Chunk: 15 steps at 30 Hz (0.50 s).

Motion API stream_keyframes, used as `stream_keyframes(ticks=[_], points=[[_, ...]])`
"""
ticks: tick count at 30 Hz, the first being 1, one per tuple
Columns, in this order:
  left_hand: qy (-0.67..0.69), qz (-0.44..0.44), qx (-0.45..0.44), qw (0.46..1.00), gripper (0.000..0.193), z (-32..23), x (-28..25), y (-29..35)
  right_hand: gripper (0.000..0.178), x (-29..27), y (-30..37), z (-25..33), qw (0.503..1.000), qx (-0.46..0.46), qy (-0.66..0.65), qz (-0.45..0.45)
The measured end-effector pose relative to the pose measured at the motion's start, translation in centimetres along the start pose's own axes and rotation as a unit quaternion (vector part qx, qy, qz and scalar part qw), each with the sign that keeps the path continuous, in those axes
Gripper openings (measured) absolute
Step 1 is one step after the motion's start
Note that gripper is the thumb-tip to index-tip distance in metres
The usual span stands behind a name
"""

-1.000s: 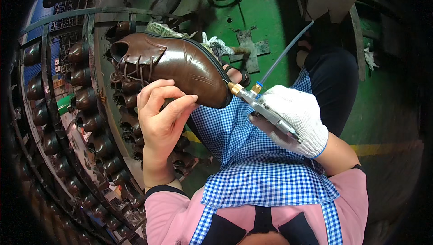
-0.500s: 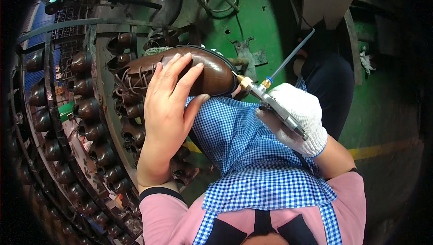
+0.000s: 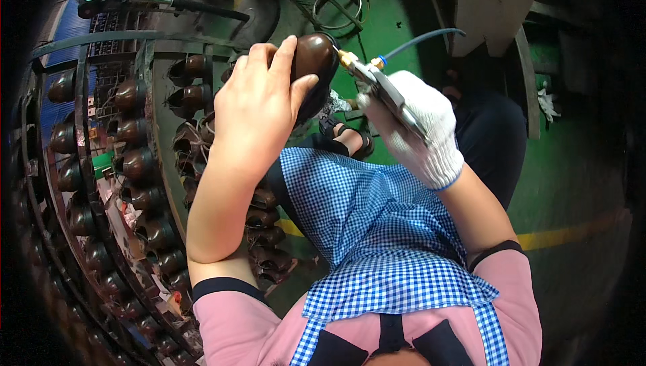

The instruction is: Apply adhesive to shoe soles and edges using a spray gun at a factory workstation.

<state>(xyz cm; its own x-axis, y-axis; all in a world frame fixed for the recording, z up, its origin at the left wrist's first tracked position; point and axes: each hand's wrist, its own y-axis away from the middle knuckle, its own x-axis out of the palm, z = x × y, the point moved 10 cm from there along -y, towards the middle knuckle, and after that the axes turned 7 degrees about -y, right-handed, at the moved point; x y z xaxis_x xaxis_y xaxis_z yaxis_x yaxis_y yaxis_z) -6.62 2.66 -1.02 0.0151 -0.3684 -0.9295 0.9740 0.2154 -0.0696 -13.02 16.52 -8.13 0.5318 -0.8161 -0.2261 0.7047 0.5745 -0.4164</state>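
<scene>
A glossy brown leather shoe (image 3: pixel 313 55) with a dark sole edge is held up by my bare left hand (image 3: pixel 257 103), the fingers wrapped over its upper. Much of the shoe is hidden behind that hand. My right hand (image 3: pixel 418 127), in a white knitted glove, grips a metal spray gun (image 3: pixel 393 96). The gun's brass nozzle points at the sole edge near the shoe's toe, very close to it; whether they touch I cannot tell. A blue-grey hose (image 3: pixel 424 37) runs from the gun to the right.
On the left stands a metal rack (image 3: pixel 153 164) with rows of brown shoes. A coiled hose (image 3: pixel 338 8) lies on the green floor ahead. A pale board (image 3: pixel 491 12) stands at the upper right. A sandalled foot shows below the shoe.
Both hands have moved up and away from my lap, carrying the shoe and spray gun. The shoe has turned; its toe now points farther away and its laces are hidden. The hose bends more.
</scene>
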Motion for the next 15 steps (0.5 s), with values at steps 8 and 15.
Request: stream_keyframes(ticks=[8, 15], points=[[-0.048, 0.133, -0.053, 0.989, 0.055, 4.3, 3.3, -3.2, 0.017, 4.4, -2.4, -0.6, 0.998, -0.028, -0.029, -0.038], [0.036, 0.261, -0.099, 0.959, 0.062, 7.8, 5.9, -5.0, 0.016, 6.6, -3.1, -0.4, 0.996, -0.057, -0.01, -0.063]])
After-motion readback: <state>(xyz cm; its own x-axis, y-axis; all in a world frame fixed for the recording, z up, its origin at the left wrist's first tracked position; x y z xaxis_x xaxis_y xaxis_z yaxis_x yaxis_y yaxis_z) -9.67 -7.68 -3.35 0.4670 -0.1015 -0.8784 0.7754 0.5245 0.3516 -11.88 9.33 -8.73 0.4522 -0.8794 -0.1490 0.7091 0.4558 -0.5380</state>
